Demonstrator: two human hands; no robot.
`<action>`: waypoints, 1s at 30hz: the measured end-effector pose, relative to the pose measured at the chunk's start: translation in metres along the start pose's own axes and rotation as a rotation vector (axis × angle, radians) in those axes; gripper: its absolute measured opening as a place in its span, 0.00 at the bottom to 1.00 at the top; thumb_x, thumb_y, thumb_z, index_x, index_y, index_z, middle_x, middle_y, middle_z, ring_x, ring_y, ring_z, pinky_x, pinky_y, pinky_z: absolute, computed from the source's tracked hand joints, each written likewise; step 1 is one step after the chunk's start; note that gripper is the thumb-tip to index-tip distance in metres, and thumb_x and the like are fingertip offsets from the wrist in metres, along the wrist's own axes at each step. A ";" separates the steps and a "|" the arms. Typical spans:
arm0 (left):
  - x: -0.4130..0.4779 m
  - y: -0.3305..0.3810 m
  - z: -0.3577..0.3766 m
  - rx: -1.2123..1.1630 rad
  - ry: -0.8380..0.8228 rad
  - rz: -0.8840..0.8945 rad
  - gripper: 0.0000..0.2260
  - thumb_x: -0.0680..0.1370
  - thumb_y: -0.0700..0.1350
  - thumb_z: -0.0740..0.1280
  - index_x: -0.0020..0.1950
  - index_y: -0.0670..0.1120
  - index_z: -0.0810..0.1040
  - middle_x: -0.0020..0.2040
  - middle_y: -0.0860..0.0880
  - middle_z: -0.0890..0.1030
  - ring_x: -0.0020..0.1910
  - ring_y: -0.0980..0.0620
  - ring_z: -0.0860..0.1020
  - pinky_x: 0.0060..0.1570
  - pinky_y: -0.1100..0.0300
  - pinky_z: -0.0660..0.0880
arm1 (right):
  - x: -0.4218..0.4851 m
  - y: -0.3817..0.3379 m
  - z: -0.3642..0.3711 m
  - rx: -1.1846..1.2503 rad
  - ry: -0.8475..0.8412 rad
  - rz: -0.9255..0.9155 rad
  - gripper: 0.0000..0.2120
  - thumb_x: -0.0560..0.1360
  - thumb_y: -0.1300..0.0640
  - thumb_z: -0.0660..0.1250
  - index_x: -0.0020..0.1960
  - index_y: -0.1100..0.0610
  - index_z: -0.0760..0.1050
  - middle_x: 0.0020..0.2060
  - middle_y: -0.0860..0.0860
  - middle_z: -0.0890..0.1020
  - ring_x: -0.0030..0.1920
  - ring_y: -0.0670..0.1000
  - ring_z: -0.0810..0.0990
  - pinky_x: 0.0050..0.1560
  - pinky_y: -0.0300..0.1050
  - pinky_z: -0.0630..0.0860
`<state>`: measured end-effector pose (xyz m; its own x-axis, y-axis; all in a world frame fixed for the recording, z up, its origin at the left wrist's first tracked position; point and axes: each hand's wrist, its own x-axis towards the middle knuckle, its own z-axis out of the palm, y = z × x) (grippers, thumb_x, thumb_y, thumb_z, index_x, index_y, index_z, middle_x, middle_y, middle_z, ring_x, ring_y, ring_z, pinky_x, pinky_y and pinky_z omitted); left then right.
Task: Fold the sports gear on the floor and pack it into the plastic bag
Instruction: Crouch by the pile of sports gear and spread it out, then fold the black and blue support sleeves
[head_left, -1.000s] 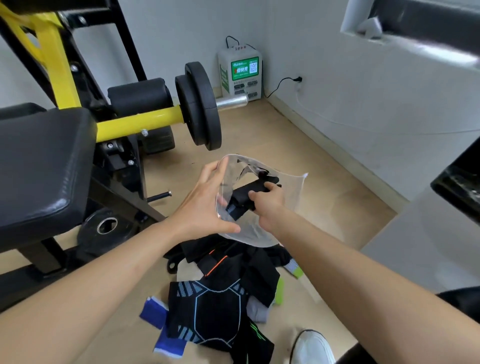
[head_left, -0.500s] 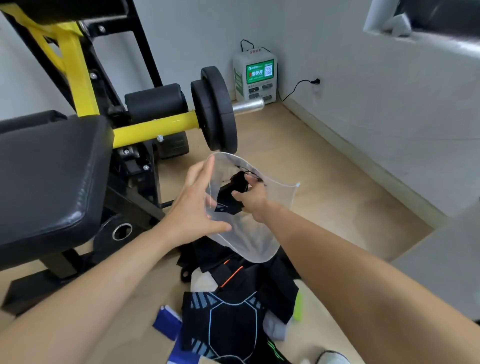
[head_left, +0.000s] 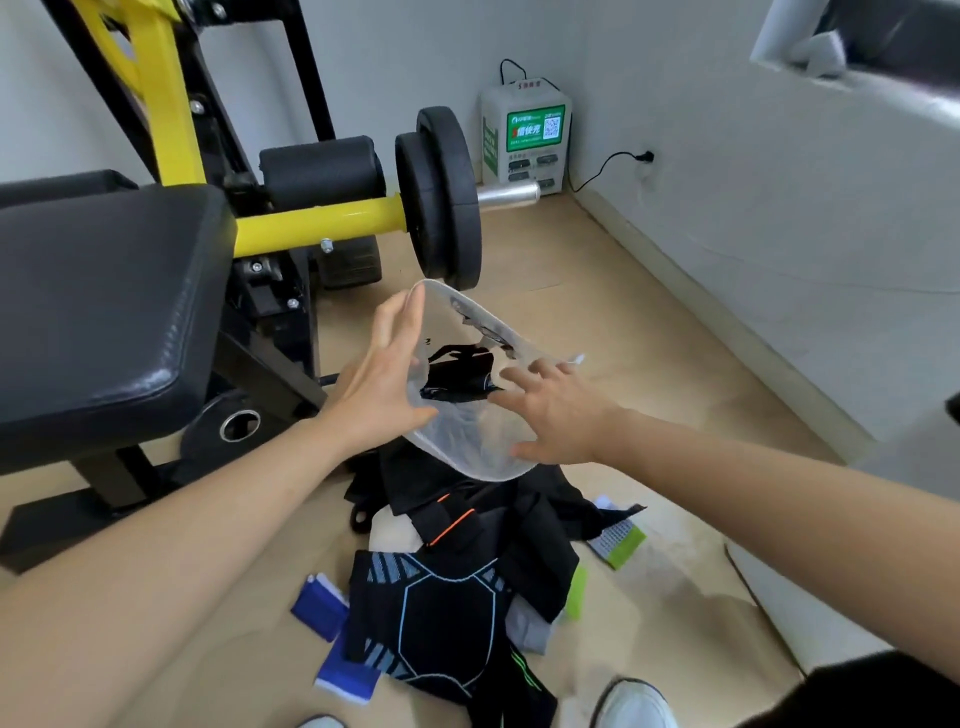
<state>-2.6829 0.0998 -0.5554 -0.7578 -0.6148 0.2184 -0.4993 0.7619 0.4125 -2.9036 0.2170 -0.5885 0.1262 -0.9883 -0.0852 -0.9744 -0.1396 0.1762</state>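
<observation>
A clear plastic bag (head_left: 467, 447) hangs in the air above the floor with its mouth open. My left hand (head_left: 382, 387) holds its left rim, thumb on the near side and fingers straight along the far side. A folded black item (head_left: 457, 376) sits inside the bag. My right hand (head_left: 558, 415) hovers at the bag's right side with its fingers spread and holds nothing. Below on the floor lies a pile of black sports gear (head_left: 447, 608) with light-blue lines, two blue wristbands (head_left: 322, 608), and a grey-and-green sock (head_left: 618, 540).
A gym machine with a black padded seat (head_left: 104, 301) fills the left side. Its yellow bar carries black weight plates (head_left: 441, 197) just beyond the bag. A white charging station (head_left: 524, 137) stands in the corner. My white shoe (head_left: 634, 701) is at the bottom.
My right hand has let go of the black item, which now lies inside the bag, and has drawn back with its fingers spread. My left hand keeps hold of the bag.
</observation>
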 end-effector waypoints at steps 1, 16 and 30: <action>0.004 -0.004 0.001 0.056 0.023 0.035 0.62 0.66 0.43 0.80 0.82 0.57 0.35 0.80 0.57 0.46 0.54 0.48 0.79 0.34 0.52 0.79 | -0.001 0.005 0.002 -0.011 0.034 0.031 0.38 0.70 0.34 0.67 0.75 0.47 0.62 0.76 0.56 0.61 0.69 0.65 0.68 0.65 0.61 0.70; 0.001 -0.067 0.055 0.408 -0.074 -0.206 0.45 0.75 0.39 0.72 0.82 0.53 0.46 0.77 0.55 0.55 0.49 0.44 0.77 0.37 0.48 0.78 | 0.066 -0.002 0.070 0.592 -0.092 0.278 0.46 0.68 0.43 0.76 0.79 0.55 0.58 0.76 0.56 0.64 0.73 0.59 0.67 0.70 0.52 0.68; -0.072 -0.063 0.083 0.010 0.055 -0.106 0.19 0.73 0.43 0.74 0.62 0.48 0.74 0.62 0.50 0.67 0.52 0.48 0.76 0.46 0.45 0.80 | -0.036 -0.046 0.119 0.561 0.081 0.059 0.06 0.73 0.50 0.70 0.44 0.52 0.79 0.34 0.45 0.79 0.35 0.51 0.78 0.39 0.51 0.78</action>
<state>-2.6318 0.1137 -0.6706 -0.6768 -0.7018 0.2222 -0.5797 0.6942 0.4266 -2.8859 0.2659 -0.7105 0.0611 -0.9981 -0.0114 -0.9271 -0.0526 -0.3711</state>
